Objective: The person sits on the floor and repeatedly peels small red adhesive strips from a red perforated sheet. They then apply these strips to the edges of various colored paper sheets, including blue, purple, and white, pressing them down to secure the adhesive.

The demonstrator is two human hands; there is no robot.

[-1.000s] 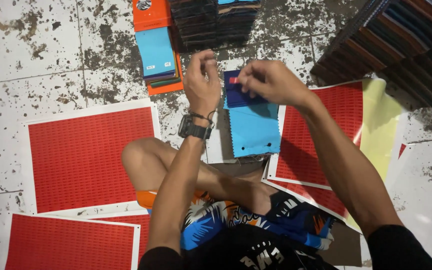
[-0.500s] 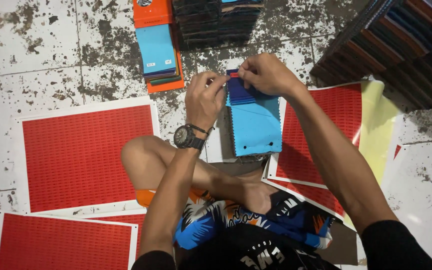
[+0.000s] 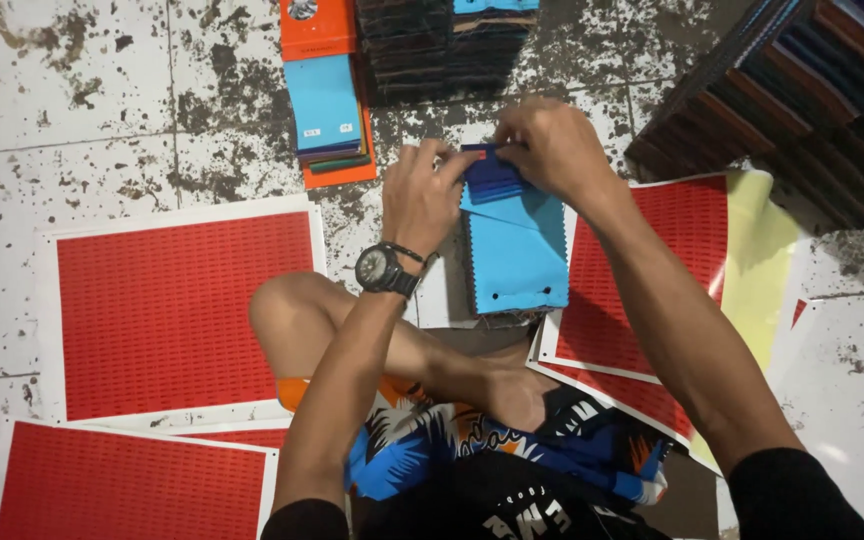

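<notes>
At twelve o'clock from the knee, two hands, left hand (image 3: 424, 200) and right hand (image 3: 552, 150), pinch one blue swatch stack's (image 3: 514, 250) top edge; three red sheets (image 3: 184, 310) crowd nine o'clock, one swatch book (image 3: 324, 105) at eleven.

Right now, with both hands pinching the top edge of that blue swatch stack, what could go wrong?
The left hand and right hand hold only the top of the blue swatch stack, so loose layers might fan out or slip out of line. The stack also overlaps the red printed sheets, which may get creased or dragged.
</notes>
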